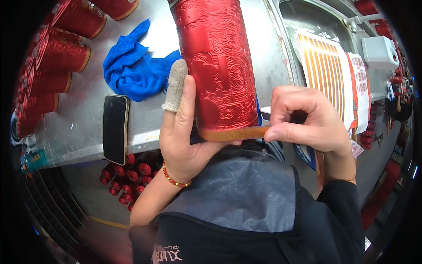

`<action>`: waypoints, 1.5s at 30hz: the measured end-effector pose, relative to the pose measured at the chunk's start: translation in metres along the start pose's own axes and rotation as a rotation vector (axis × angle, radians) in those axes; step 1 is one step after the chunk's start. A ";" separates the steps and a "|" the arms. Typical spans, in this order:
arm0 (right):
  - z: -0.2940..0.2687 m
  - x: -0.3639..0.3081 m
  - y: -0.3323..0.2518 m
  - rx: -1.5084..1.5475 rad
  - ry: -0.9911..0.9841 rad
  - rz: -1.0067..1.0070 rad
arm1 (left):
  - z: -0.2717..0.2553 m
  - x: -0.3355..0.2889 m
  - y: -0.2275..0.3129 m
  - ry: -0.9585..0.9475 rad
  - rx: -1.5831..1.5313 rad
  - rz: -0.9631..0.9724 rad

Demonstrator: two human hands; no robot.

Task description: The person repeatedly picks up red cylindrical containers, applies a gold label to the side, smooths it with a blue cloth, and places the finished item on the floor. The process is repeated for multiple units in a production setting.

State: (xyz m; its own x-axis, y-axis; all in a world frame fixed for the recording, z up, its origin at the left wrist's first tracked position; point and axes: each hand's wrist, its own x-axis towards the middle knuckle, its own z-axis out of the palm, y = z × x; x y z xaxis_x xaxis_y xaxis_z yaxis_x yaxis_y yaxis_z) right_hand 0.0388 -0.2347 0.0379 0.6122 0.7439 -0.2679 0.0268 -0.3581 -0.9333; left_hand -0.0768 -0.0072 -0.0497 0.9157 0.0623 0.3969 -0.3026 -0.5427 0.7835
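Observation:
A red embossed metal canister [215, 61] with scroll patterns lies over the bench, its near end toward me. My left hand [178, 127] grips this end from the left, thumb beneath and fingers along the side. A grey knitted cot [176, 86] covers one of its fingertips. Around the canister's near rim runs a gold adhesive-looking strip [235, 133]. At the right, my right hand [307, 119] pinches the strip's loose end between thumb and curled forefinger. The canister's far end is cut off by the picture's top edge.
On the metal bench [149, 125] lie a blue cloth [136, 66] and a black phone [116, 128]. Several red canisters [63, 50] stand at the left. Sheets of gold strips [323, 66] and a white plastic jug [380, 53] are at the right. Red cylinders [132, 176] sit below the bench.

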 end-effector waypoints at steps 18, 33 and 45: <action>0.001 0.009 0.023 0.049 -0.018 0.131 | -0.004 -0.023 0.000 0.040 -0.002 0.004; -0.005 0.004 0.015 0.022 0.004 0.042 | -0.003 0.008 0.019 0.041 0.318 0.141; -0.003 0.013 0.033 -0.031 -0.035 0.046 | -0.007 -0.014 0.016 0.023 0.301 -0.013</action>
State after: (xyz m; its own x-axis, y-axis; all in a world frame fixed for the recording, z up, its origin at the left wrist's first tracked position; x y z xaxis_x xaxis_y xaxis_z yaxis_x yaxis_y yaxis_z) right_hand 0.0498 -0.2385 0.0042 0.5850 0.7454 -0.3194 0.0238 -0.4095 -0.9120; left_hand -0.0967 -0.0112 -0.0391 0.9116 0.0882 0.4016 -0.1960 -0.7653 0.6131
